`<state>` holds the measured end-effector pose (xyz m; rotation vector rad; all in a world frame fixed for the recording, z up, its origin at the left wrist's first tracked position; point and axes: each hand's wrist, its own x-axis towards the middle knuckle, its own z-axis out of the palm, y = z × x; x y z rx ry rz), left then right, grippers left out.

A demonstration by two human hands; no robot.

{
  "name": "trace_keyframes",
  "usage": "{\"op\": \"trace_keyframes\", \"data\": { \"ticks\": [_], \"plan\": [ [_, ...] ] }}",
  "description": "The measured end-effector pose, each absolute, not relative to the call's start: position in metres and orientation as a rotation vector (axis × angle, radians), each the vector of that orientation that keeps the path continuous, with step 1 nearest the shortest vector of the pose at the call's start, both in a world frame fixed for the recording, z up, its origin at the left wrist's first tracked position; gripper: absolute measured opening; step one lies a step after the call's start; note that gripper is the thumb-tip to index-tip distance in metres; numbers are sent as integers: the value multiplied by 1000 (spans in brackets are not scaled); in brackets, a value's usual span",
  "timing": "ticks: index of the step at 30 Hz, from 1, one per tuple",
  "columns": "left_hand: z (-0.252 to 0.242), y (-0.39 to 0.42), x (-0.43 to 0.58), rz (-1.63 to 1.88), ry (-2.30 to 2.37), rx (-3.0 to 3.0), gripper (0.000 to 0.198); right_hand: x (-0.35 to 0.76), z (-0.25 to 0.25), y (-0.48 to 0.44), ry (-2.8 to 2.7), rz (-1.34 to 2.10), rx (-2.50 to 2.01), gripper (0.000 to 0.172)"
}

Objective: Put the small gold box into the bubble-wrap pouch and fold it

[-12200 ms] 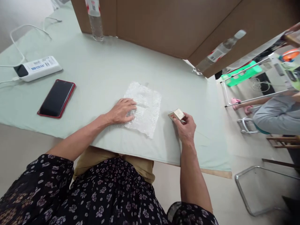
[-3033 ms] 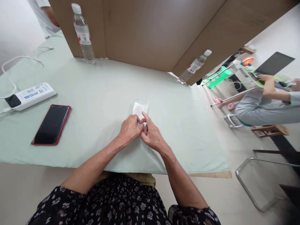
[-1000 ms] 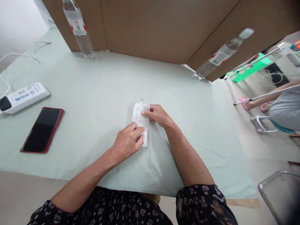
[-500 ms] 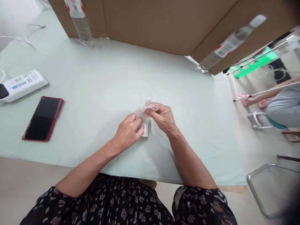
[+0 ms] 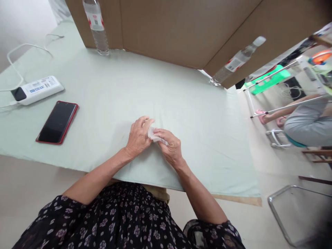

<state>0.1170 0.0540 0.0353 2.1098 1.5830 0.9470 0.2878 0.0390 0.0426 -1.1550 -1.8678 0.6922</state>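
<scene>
Right hand [image 5: 170, 147]: I have it pinching the folded bubble wrap [image 5: 154, 135] between thumb and fingers.
Wrap's lie: the visible strip points out of that grip toward the left hand [image 5: 138, 136], its long axis slanting up and leftward.
Left fingers: curled round its far end, very close; I can't tell whether they pinch it.
Nearer hand: the right, by its grip.
Wrap's contents: hidden from me.
Beneath: pale green tablecloth [image 5: 192, 110].
Farther left: red-edged smartphone [image 5: 57, 122], well apart.
</scene>
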Motion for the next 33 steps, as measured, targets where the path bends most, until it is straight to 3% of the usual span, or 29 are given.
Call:
{"op": "trace_keyframes", "data": {
  "ticks": [3, 6, 11, 17, 22, 26, 29, 33],
  "plan": [
    [37, 59, 99, 769, 1280, 2150, 37, 286, 31, 35, -1905, 611, -1157, 22],
    [37, 60, 84, 699, 1110, 2218, 58, 286, 24, 35, -1934, 531, -1144, 22],
    [28, 56, 84, 725, 1107, 2294, 60, 289, 19, 35, -1970, 453, -1053, 26],
    [25, 61, 93, 844, 1093, 2159, 65, 295, 17, 37, -2075, 448, -930, 45],
    [47, 75, 100, 837, 1251, 1806, 49, 299, 31, 58, -1993, 765, -1039, 44],
    [64, 86, 104, 646, 1280, 1328, 33, 301, 40, 76, -1792, 1117, -1064, 76],
    [69, 90, 101, 522, 1271, 1145, 34, 300, 38, 82, -1614, 1335, -1075, 91],
    [71, 89, 92, 536, 1285, 1354, 45, 295, 32, 79, -1381, 1518, -1128, 93]
  ]
}}
